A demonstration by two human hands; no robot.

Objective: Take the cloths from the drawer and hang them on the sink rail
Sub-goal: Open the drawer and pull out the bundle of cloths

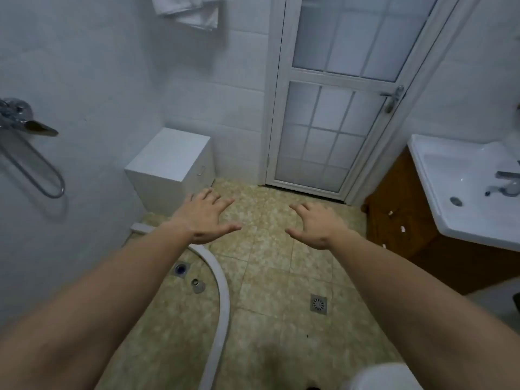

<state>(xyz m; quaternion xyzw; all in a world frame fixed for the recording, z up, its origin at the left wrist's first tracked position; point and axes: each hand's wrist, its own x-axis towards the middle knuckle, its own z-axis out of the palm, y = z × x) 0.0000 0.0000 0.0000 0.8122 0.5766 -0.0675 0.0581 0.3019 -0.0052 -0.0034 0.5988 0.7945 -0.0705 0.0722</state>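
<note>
No cloths are in view yet. The likely store is the small white cabinet [171,161] in the corner by the door [332,108]; a small handle shows on its right face, shut. I cannot tell from here whether that face is a drawer front.

Handling, as a judgement: the cloths should be light, soft and limp, with no risk of breakage. Pinch each at a folded edge or corner so it hangs free, then drape it at its middle over the rail. No rail shows at the sink [439,175], which stands well apart to your right on a wooden vanity [399,209].

Pose: both forearms reach forward and down over the tiled floor [270,277]. Your left hand [206,218] is palm-down with fingers spread, holding nothing, near the cabinet but not touching it. Your right hand [318,225] is likewise flat, splayed and empty.
</note>
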